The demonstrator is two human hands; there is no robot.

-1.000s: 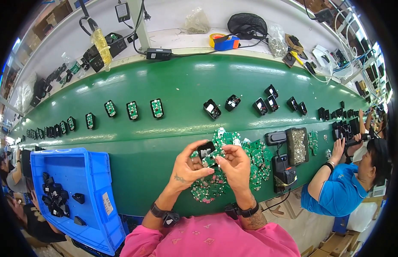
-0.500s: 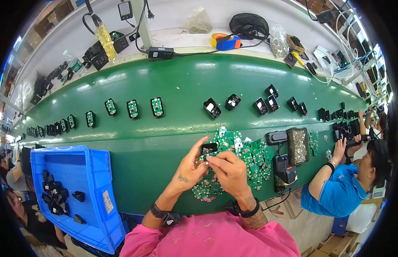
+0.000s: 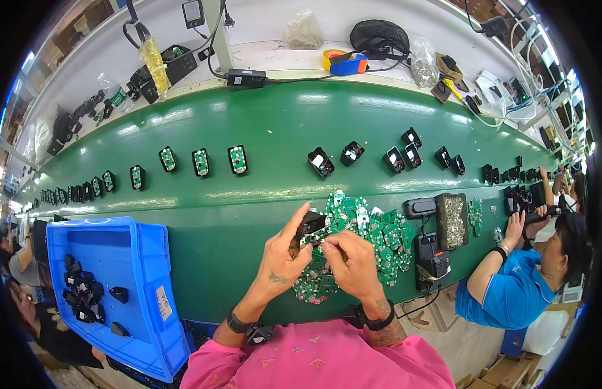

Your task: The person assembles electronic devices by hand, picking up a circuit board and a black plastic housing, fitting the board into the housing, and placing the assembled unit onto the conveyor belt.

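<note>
A small black plastic housing (image 3: 311, 223) is gripped in my left hand (image 3: 279, 258), its index finger stretched up along the side. Just right of it, my right hand (image 3: 354, 257) has thumb and index finger pinched together close to the housing's lower edge. Whatever lies in that pinch is too small to make out. Under and beyond both hands spreads a heap of green circuit boards (image 3: 386, 238).
Black housings with green boards (image 3: 238, 159) line the bench's left side. Other black housings (image 3: 321, 163) stand farther right. A blue crate (image 3: 157, 259) with black parts is at left. A black charger-like device (image 3: 432, 259) and tray of metal pieces (image 3: 451, 222) stand near a co-worker (image 3: 515, 279).
The black housing has tipped and turned in my left hand, showing more of its dark outer side. My right hand has drawn slightly away to the right.
</note>
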